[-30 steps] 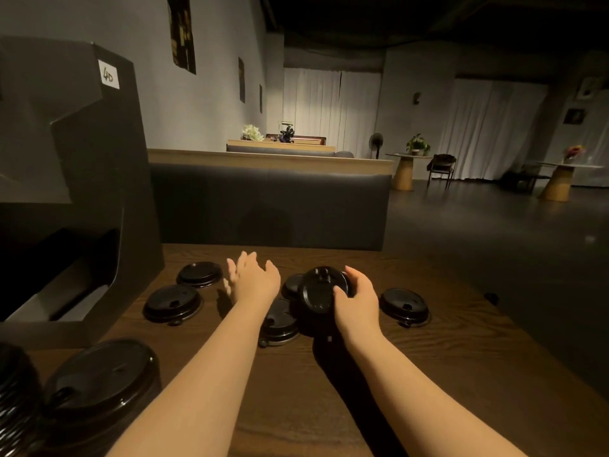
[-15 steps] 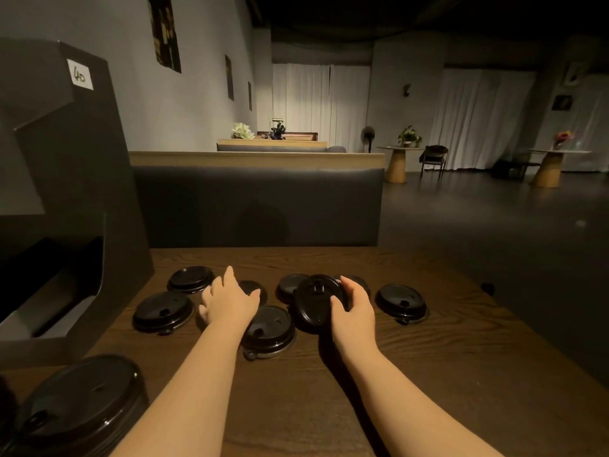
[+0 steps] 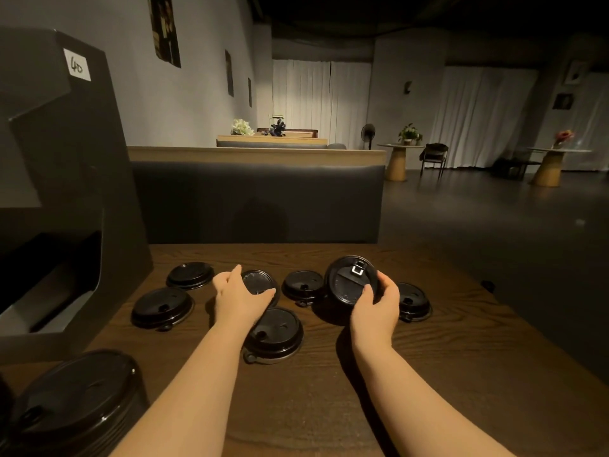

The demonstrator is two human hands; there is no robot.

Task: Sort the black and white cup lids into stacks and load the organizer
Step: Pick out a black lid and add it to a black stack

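Observation:
Several black cup lids lie loose on the dark wooden table (image 3: 428, 374). My right hand (image 3: 375, 308) grips a stack of black lids (image 3: 349, 285), tilted up on edge above the table. My left hand (image 3: 239, 296) closes around one flat black lid (image 3: 260, 283) in the middle row. Another lid (image 3: 275, 334) lies just below that hand. More lids lie at the left (image 3: 161, 308), the far left (image 3: 189, 275), the centre (image 3: 303, 285) and the right (image 3: 413, 303). The dark cardboard organizer (image 3: 66, 192) stands at the left.
A tall stack of black lids (image 3: 75, 407) stands at the near left corner of the table. A padded bench back (image 3: 257, 202) runs along the table's far edge. Beyond lies a dim room with round tables and a chair.
My left hand has moved right and down onto a flat lid and is closing on it. My right hand has tilted its stack further upright. The camera has dipped slightly.

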